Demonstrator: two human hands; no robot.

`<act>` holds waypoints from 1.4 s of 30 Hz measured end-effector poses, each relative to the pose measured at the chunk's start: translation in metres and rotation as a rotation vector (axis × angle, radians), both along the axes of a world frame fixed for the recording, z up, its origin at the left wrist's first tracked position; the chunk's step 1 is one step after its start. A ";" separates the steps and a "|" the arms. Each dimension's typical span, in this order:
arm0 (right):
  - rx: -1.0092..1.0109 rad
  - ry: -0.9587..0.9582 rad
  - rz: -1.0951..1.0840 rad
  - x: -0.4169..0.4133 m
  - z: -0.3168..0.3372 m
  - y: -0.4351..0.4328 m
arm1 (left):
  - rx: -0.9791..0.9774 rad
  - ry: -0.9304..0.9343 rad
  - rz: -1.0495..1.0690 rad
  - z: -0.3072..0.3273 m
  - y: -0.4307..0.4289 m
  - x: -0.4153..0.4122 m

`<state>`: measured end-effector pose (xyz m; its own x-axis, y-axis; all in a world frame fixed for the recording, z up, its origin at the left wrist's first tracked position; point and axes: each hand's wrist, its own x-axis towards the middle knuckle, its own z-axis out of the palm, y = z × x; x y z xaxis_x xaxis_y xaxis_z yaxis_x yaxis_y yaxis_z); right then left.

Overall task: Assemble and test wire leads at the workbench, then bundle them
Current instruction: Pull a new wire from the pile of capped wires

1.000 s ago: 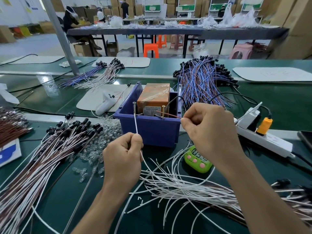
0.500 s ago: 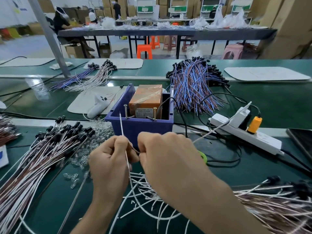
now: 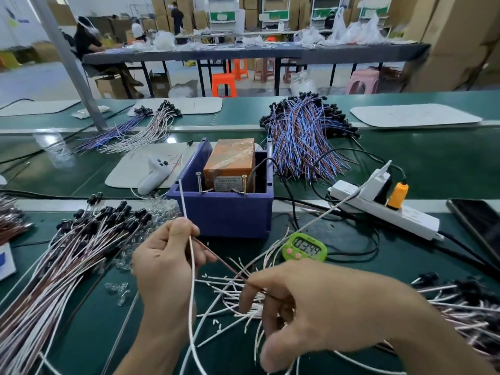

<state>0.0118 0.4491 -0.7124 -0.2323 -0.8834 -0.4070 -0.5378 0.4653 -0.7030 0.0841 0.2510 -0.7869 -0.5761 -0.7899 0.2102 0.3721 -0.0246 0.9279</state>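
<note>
1. A white wire [image 3: 182,198] and a brown wire [image 3: 219,259] are pinched together in the left hand [image 3: 165,263].
2. The brown wire's far end is pinched by the curled right hand [image 3: 319,307], above loose wires [image 3: 216,281].
3. Both wires are judged light and limp, and best gripped near the tips.

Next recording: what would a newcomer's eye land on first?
Centre foreground, the left hand pinches a thin white wire upright, and a thin brown wire stretches from it to the curled fingers of the right hand above a scatter of loose white wires. Behind them stands a blue plastic bin holding an orange block.
</note>
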 end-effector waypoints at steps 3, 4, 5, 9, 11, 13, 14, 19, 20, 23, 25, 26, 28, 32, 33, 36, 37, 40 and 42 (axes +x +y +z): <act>-0.213 -0.333 -0.006 -0.004 -0.015 0.010 | -0.019 -0.036 0.015 -0.004 0.009 -0.002; -0.246 -0.442 0.010 -0.007 -0.018 0.015 | -0.037 -0.047 0.028 -0.005 0.011 -0.001; -0.248 -0.515 0.046 -0.011 -0.021 0.019 | -0.071 -0.064 0.047 -0.006 0.012 0.000; -0.336 -0.468 -0.056 -0.023 -0.042 0.024 | -0.146 -0.094 0.028 -0.005 0.019 0.008; -0.565 -0.551 -0.360 -0.022 -0.052 0.019 | -0.136 -0.053 -0.083 -0.002 0.025 0.010; -0.749 -0.812 -0.549 -0.021 -0.055 0.015 | -0.246 -0.027 -0.233 -0.003 0.031 0.014; -0.832 -0.925 -0.602 -0.022 -0.058 0.013 | -0.331 -0.031 -0.308 -0.003 0.033 0.017; -1.200 -1.233 -0.629 -0.016 -0.056 0.011 | -0.914 -0.259 -0.437 -0.008 0.048 0.022; -1.245 -1.247 -0.644 -0.014 -0.056 0.011 | -0.954 -0.281 -0.414 -0.010 0.052 0.022; -1.311 -1.292 -0.602 -0.009 -0.056 0.012 | -0.972 -0.291 -0.370 -0.014 0.061 0.019; -1.303 -1.303 -0.562 -0.004 -0.057 0.008 | -0.924 -0.267 -0.354 -0.017 0.064 0.018; -1.294 -1.290 -0.562 -0.002 -0.057 0.005 | -0.909 -0.260 -0.325 -0.018 0.064 0.017; -1.275 -1.257 -0.594 0.002 -0.059 0.001 | -0.868 -0.256 -0.286 -0.017 0.063 0.017; -1.201 -1.164 -0.677 0.001 -0.059 0.004 | -0.794 -0.272 -0.258 -0.013 0.062 0.018; -1.167 -1.099 -0.702 0.000 -0.058 0.006 | -0.812 -0.282 -0.237 -0.013 0.061 0.019; -1.081 -0.862 -0.866 -0.003 -0.053 0.007 | -0.863 -0.307 -0.161 -0.013 0.058 0.020; -1.054 -0.774 -0.972 -0.006 -0.050 0.008 | -0.865 -0.310 -0.144 -0.012 0.057 0.021; -1.000 -0.344 -1.340 -0.017 -0.048 0.018 | -0.846 -0.301 -0.147 -0.011 0.056 0.021; -0.933 0.201 -1.506 -0.024 -0.048 0.031 | -0.852 -0.293 -0.169 -0.011 0.056 0.022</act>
<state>-0.0120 0.4800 -0.7609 -0.9572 0.2191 0.1893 -0.1678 0.1133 -0.9793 0.1058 0.3068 -0.7980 -0.7919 -0.3349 0.5106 0.1730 0.6788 0.7136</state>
